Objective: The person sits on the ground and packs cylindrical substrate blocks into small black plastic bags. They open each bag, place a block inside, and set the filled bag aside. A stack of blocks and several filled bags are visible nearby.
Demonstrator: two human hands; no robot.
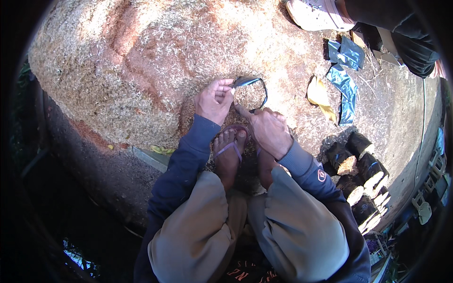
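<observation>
Above my sandalled feet (224, 152), my left hand (215, 100) pinches one edge of a black plastic bag (246, 81), whose rim forms an open loop over the pale shavings (108, 70). My right hand (268, 128) is at the lower edge of the same bag, index finger pointing toward my left hand, the other fingers curled where the bag meets them. To the right lie crumpled dark plastic bags (340, 94) and a dry yellow leaf (321, 98).
Several filled black bags (358, 174) are grouped at my lower right. Another person's shoe and dark trouser leg (316, 14) are at the top right. A grey board edge (148, 158) borders the shavings near my left arm. Assorted objects (432, 179) sit beyond the concrete at far right.
</observation>
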